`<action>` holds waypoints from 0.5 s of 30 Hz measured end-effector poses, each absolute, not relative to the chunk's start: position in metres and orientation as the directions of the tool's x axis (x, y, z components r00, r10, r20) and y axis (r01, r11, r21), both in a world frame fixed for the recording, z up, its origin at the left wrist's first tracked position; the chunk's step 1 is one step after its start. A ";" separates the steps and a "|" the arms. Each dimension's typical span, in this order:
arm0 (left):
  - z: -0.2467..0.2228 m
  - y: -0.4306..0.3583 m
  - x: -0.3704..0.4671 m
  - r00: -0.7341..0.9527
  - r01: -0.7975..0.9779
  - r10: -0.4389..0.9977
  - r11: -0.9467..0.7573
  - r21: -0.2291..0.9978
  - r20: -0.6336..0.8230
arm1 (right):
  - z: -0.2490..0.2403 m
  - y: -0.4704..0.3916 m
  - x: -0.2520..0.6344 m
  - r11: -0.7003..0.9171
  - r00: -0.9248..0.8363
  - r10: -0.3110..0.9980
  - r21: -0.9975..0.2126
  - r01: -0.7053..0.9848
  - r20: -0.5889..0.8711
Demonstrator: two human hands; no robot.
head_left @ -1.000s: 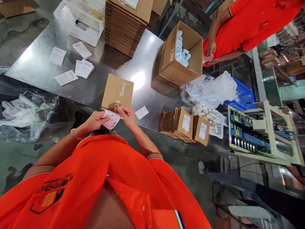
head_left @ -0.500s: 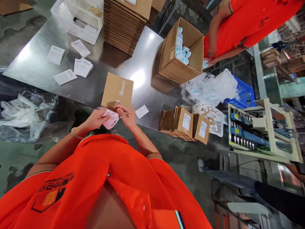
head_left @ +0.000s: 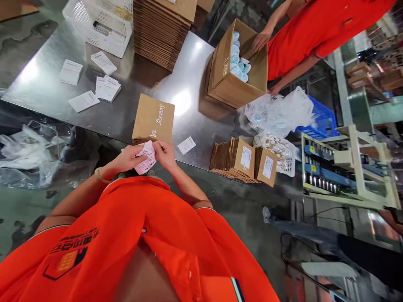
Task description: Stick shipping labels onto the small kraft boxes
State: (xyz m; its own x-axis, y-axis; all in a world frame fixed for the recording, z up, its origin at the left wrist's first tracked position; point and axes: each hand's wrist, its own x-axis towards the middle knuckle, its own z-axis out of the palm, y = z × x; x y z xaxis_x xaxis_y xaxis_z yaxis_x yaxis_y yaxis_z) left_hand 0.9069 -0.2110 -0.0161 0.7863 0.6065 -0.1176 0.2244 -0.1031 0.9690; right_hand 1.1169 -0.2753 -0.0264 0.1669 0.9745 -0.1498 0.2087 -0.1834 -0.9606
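Left hand (head_left: 127, 158) and right hand (head_left: 164, 152) both pinch the pink label slip (head_left: 145, 158) (flimsy, could crease or tear if tugged apart), flat brown carton (head_left: 153, 119) at 12 o'clock.

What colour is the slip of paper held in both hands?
Pale pink with black print, the slip shows best in the head view.

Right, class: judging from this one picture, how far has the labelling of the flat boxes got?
Done, it seems: two flat boxes at the table edge already carry white labels. In hand: the left hand and right hand hold a pink-and-white label between them, just short of the unlabelled Sbeauty box. Left: a tall stack of flat boxes and loose label sheets wait on the steel table.
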 end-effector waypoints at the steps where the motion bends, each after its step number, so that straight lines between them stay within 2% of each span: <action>1: -0.018 -0.211 0.904 0.792 0.226 0.598 -0.102 0.969 -0.122 | -0.025 -0.272 1.124 -0.196 0.201 0.967 -0.962 0.189 -0.158; 4: -0.025 -0.211 0.896 0.788 0.230 0.590 -0.018 0.973 -0.176 | -0.020 -0.262 1.147 -0.196 0.266 0.953 -0.965 0.176 -0.145; 8: -0.031 -0.216 0.892 0.702 0.214 0.674 0.109 0.971 -0.230 | -0.015 -0.265 1.155 -0.186 0.170 0.973 -0.970 0.157 -0.159; 11: -0.030 -0.219 0.897 0.657 0.197 0.723 0.109 0.974 -0.214 | -0.018 -0.277 1.134 -0.174 0.144 0.978 -0.973 0.152 -0.152; 15: -0.027 -0.222 0.902 0.661 0.181 0.727 0.087 0.980 -0.186 | -0.029 -0.286 1.107 -0.206 0.226 0.957 -0.974 0.098 -0.180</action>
State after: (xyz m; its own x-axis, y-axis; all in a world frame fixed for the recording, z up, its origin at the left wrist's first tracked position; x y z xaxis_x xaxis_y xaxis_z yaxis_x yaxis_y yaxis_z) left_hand 0.9017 -0.2218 -0.0270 0.6613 0.7266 -0.1865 0.1806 0.0871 0.9797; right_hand 1.1067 -0.2859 -0.0290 0.2259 0.9574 -0.1799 0.0983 -0.2061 -0.9736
